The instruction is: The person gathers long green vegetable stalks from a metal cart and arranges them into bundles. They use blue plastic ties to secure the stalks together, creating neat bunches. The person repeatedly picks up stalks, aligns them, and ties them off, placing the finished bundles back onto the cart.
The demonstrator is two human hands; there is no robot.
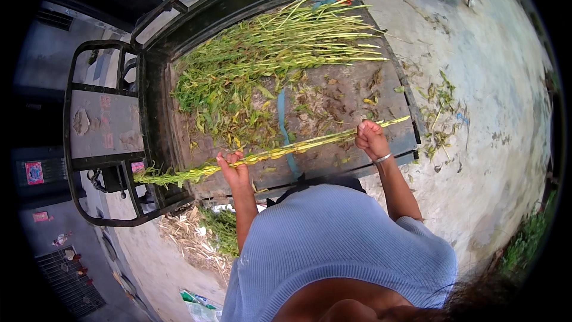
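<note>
Long, thin yellow-green stalks with pods along them, which look like sesame stalks, stretch across my front above the cart bed. Their leafy tips point left and their bare cut ends point right. My right hand, with a bracelet on its wrist, is closed in a fist around the bare end. Farther left, my left hand has its fingers curled around the podded part. A big pile of similar stalks lies on the far side of the bed, leafy ends left, cut ends right.
The dark cart bed has loose leaves and a blue strap across it. A metal rail frame rises at left. More greenery and dry stalks lie on the ground near me. Plant scraps litter the concrete at right.
</note>
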